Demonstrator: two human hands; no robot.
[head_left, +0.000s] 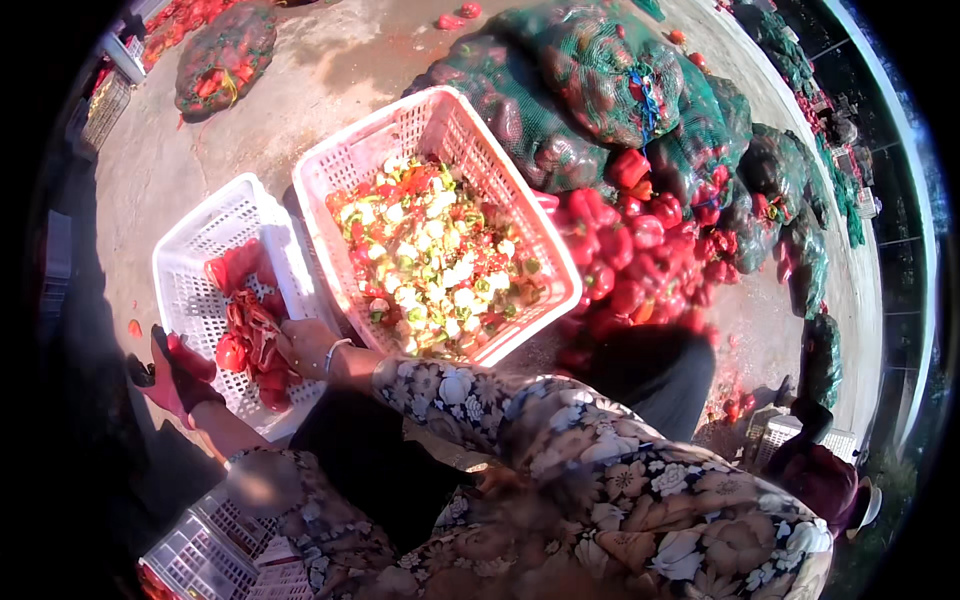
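Observation:
My left hand (178, 385), in a dark reddish glove, is at the near-left edge of the white crate (187, 250). Its fingers are closed round a red bell pepper (192, 358). My right hand (305, 348), bare with a bracelet at the wrist, reaches over the crate's near right side. Its fingers are bent together beside opened red pepper pieces (255, 330); what they grip, if anything, is hidden. More red pepper lies in that crate. To its right, a pink-white crate (540, 235) holds many pale and green pepper cores (435, 255).
A heap of red bell peppers (630, 245) lies right of the larger crate. Stuffed green mesh sacks (600, 80) stand behind it. Another mesh sack (225, 60) sits far left. Stacked crates (215, 545) are at near left. Another person (820, 480) is at the right edge.

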